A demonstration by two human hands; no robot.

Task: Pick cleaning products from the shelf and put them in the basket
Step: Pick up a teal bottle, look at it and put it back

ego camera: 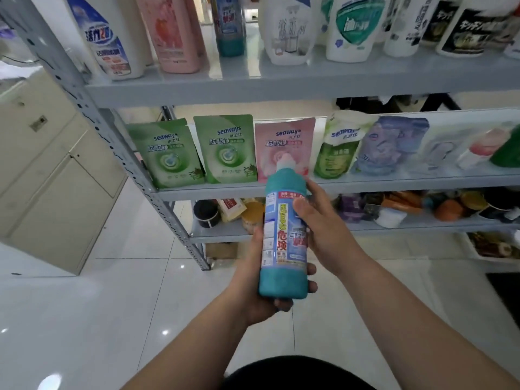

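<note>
A teal cleaner bottle with a pale cap and a colourful label stands upright in front of the shelf unit. My left hand grips its base from the left and below, fingers curled round the bottom. My right hand holds its upper body from the right, thumb across the label. No basket is in view. On the top shelf stand several bottles, among them a matching teal bottle and a pink bottle.
The middle shelf carries green refill pouches, a pink pouch and more bags to the right. Lower shelves hold jars and packets. A beige cabinet stands at the left. White glossy floor tiles lie below.
</note>
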